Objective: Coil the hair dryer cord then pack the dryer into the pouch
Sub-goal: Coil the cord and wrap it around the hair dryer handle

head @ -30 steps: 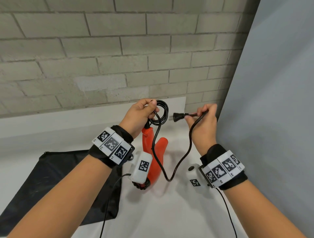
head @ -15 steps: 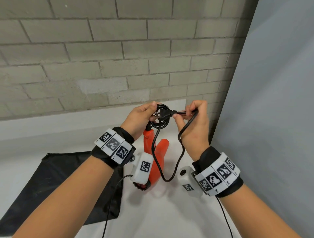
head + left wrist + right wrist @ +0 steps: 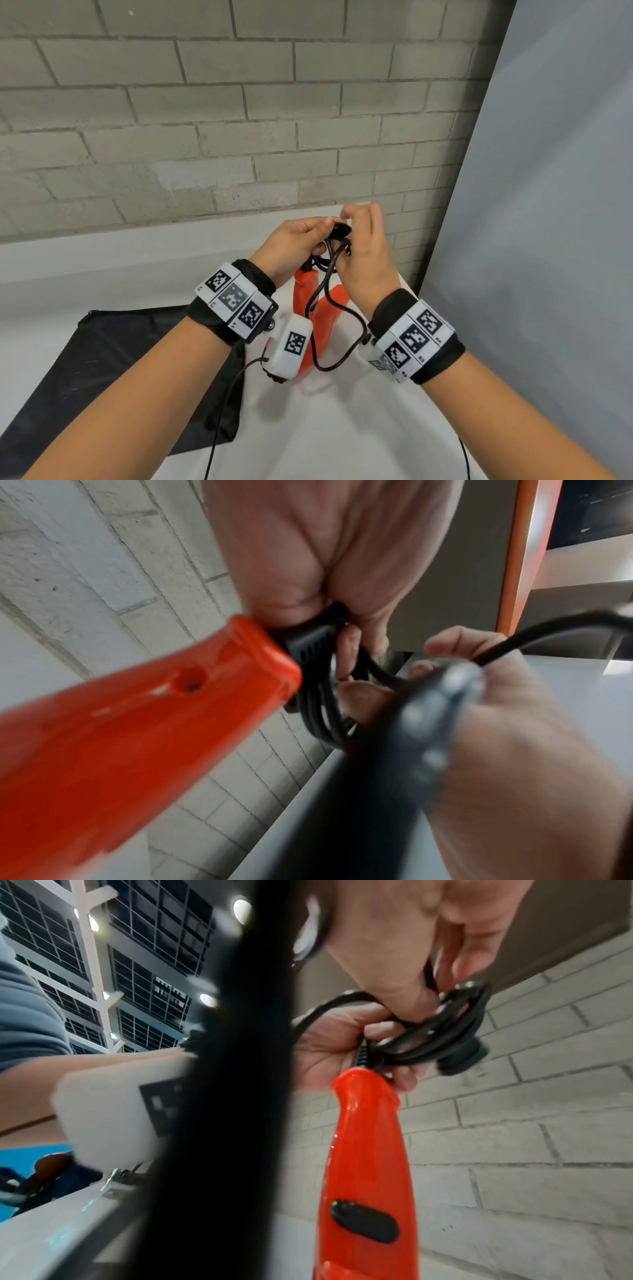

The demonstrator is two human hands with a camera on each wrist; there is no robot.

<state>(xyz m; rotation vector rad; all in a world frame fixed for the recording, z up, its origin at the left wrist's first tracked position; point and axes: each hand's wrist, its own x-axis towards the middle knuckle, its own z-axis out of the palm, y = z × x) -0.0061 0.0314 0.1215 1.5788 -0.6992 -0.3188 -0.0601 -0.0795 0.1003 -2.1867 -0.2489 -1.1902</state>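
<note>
White laminate forms the table point(image 3: 102, 274), which is set against a grey block wall point(image 3: 239, 120), with a pale grey panel point(image 3: 548, 205) standing to the right. Black fabric is spread flat on the table's left side: the pouch point(image 3: 113, 359), laid out near at hand, presumably so that the dryer can be slid in once the cord is tamed. It is not yet being touched.

The orange hair dryer point(image 3: 325, 322) is held above the table just right of the pouch, handle end uppermost and body hanging down, so that the cord exit is kept up between the two hands. A black switch point(image 3: 365, 1221) is seen on its handle.

The cord point(image 3: 317, 301) is mostly gathered into a small bundle of loops at the top of the handle; one slack loop is left hanging beside the dryer, so the coiling is judged nearly, but not wholly, finished.

The left hand point(image 3: 294, 243) is closed round the loops and the ribbed strain relief point(image 3: 313, 639), pinning the coil against the handle end so that it cannot spring apart. The right hand point(image 3: 363, 253) is curled round the cord's free end close to the bundle, apparently to feed or tuck the last length. The plug cannot be made out clearly.

No brand or readable wording is found on dryer or pouch. Only square black-and-white coded markers are carried on the wristbands point(image 3: 236, 298); small characters beside them are too small to be read.
</note>
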